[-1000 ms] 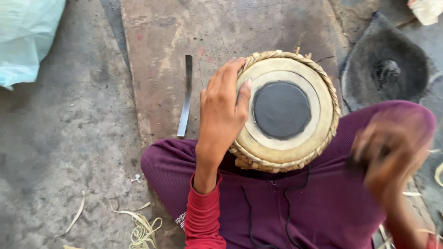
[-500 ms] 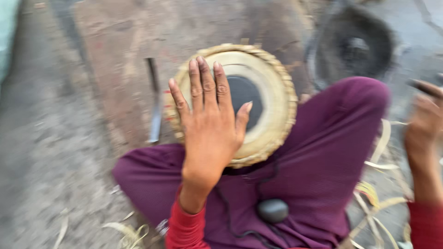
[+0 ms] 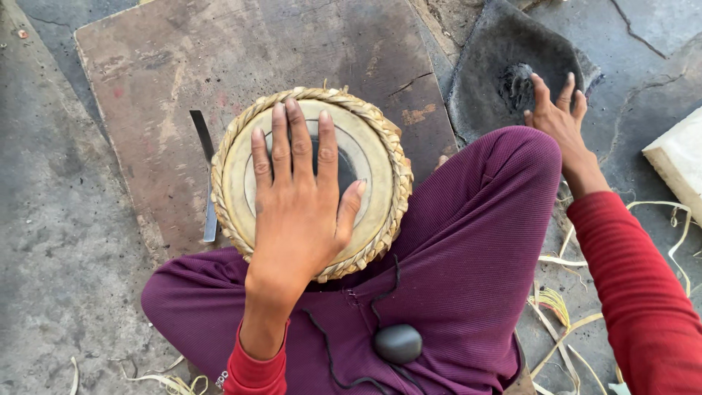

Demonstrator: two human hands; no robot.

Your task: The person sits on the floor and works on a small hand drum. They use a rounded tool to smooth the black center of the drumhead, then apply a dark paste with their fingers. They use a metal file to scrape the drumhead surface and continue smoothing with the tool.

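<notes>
A small round drum [image 3: 376, 157] with a pale skin, a black centre patch and a braided straw-coloured rim rests between my crossed legs in maroon trousers. My left hand [image 3: 300, 197] lies flat on the drum head, fingers spread, covering most of the black patch. My right hand [image 3: 557, 113] reaches out past my right knee with fingers apart, its fingertips at a dark stone bowl [image 3: 482, 69] holding dark powder. A smooth black oval stone [image 3: 398, 344] sits in my lap.
A flat metal blade [image 3: 206, 172] lies on the worn brown board [image 3: 219, 51] left of the drum. A pale block [image 3: 676, 164] sits at the right edge. Strips of dry straw [image 3: 563, 307] litter the cracked grey floor around my right leg.
My left hand has shifted from the drum's left rim onto the middle of the head. My right hand has moved from near my knee out to the stone bowl.
</notes>
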